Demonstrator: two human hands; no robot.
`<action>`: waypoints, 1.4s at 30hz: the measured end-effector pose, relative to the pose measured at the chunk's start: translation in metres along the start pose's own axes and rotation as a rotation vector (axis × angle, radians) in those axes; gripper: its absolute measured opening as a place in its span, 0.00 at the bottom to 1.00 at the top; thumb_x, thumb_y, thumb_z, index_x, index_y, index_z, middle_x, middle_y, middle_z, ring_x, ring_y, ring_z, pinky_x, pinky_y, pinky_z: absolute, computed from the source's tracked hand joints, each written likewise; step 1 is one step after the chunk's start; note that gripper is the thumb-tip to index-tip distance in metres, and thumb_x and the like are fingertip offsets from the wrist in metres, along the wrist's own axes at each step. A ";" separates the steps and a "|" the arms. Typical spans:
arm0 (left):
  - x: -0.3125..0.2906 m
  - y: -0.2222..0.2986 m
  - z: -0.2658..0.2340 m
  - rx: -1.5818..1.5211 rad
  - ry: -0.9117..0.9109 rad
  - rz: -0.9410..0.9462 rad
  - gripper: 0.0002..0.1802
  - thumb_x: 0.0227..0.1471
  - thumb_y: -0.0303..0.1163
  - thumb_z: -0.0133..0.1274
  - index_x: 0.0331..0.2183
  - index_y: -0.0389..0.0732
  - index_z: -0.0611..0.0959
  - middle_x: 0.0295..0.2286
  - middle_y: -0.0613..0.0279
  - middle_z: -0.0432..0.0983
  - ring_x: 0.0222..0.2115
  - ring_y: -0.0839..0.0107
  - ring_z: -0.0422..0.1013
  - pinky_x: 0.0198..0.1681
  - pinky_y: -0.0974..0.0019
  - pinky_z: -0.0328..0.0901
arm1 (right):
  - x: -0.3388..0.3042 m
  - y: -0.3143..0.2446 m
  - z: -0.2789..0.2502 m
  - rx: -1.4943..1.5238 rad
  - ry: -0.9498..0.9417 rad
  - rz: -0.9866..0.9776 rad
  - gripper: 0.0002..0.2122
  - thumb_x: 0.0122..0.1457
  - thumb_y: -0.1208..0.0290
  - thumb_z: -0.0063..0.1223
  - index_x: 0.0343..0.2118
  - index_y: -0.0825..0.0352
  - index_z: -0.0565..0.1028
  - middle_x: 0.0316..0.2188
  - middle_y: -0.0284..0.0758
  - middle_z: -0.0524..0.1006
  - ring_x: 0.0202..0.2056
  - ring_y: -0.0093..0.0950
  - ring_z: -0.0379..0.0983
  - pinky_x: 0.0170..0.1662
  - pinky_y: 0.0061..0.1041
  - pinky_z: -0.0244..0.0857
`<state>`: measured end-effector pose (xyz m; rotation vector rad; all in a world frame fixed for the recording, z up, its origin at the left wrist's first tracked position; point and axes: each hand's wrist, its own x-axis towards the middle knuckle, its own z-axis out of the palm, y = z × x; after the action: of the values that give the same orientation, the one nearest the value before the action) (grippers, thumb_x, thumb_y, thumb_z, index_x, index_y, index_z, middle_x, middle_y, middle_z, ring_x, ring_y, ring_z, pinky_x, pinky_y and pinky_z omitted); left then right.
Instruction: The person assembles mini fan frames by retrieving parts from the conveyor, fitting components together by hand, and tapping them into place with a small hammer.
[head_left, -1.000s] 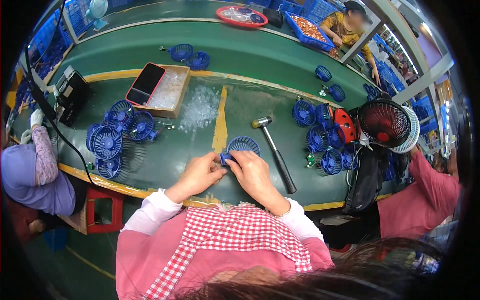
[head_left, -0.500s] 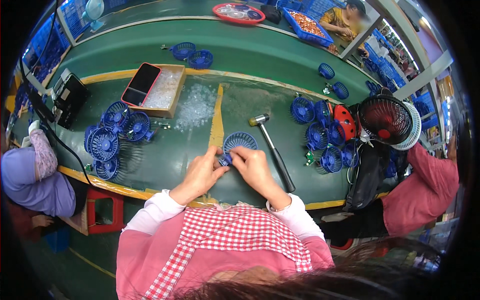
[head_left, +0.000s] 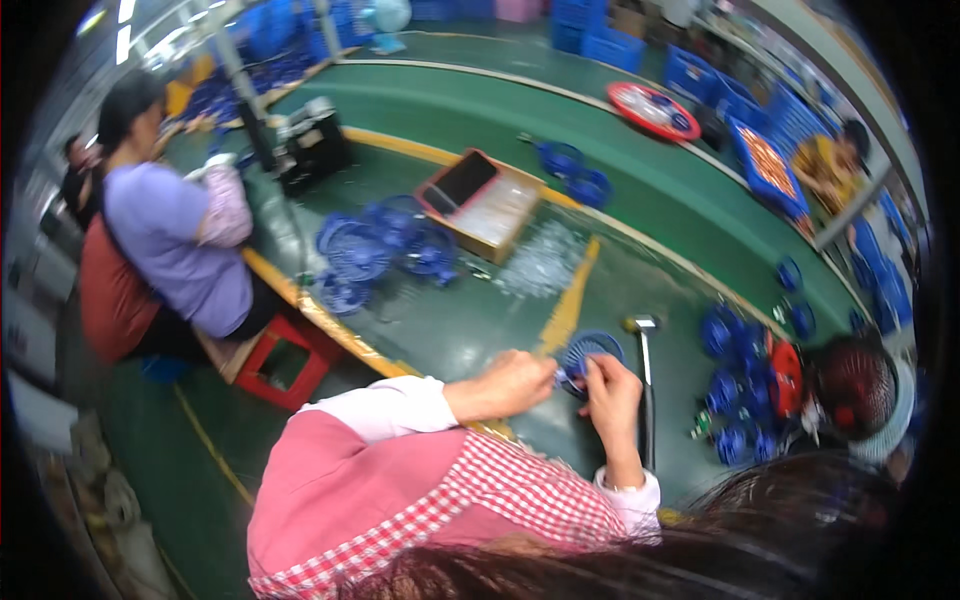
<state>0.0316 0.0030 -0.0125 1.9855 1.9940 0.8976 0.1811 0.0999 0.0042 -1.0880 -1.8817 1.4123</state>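
Note:
A small blue fan housing (head_left: pixel 604 343) with a slotted round cage is at my hands, over the green bench. My right hand (head_left: pixel 613 392) has its fingers pinched at the housing's near edge. Closed at the same edge from the other side is my left hand (head_left: pixel 514 383); blur hides what exactly lies between its fingertips. A hammer (head_left: pixel 646 385) with a dark handle lies just right of my right hand. Small clear plastic pieces (head_left: pixel 543 262) are spread on the bench beyond my hands.
A cardboard box (head_left: pixel 521 205) of clear pieces carries a phone (head_left: pixel 461 184). Blue fan housings (head_left: pixel 360 250) cluster at left, more (head_left: pixel 735 385) at right beside a dark desk fan (head_left: pixel 852 385). A co-worker (head_left: pixel 180 230) sits at left; a conveyor belt (head_left: pixel 480 118) runs behind.
The view has swung left, so the bench appears turned and shifted right, and the co-worker at left shows more fully. Both hands stay at the fan housing.

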 end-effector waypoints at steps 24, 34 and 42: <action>0.002 -0.019 -0.015 -1.502 -0.584 -0.550 0.13 0.57 0.31 0.46 0.34 0.28 0.75 0.29 0.45 0.77 0.28 0.60 0.77 0.32 0.62 0.73 | -0.024 -0.002 0.019 -0.450 -0.029 -0.664 0.07 0.48 0.81 0.53 0.32 0.73 0.76 0.27 0.43 0.75 0.29 0.40 0.71 0.34 0.33 0.66; -0.012 0.002 -0.007 -1.444 -0.049 -0.458 0.15 0.58 0.36 0.48 0.33 0.32 0.78 0.30 0.59 0.77 0.29 0.74 0.73 0.36 0.70 0.68 | -0.041 -0.036 0.007 0.329 -0.199 0.085 0.09 0.55 0.79 0.52 0.39 0.73 0.68 0.28 0.41 0.77 0.19 0.24 0.73 0.14 0.15 0.62; -0.030 0.006 -0.019 -1.156 -0.081 -0.337 0.17 0.57 0.38 0.49 0.25 0.34 0.80 0.23 0.65 0.75 0.24 0.79 0.69 0.31 0.73 0.65 | -0.046 -0.027 0.015 0.268 -0.279 0.052 0.05 0.55 0.79 0.52 0.34 0.71 0.69 0.21 0.35 0.75 0.15 0.17 0.66 0.16 0.14 0.59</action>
<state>0.0293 -0.0313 -0.0026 0.9735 1.1814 1.3798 0.1854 0.0499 0.0270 -0.8503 -1.7877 1.8650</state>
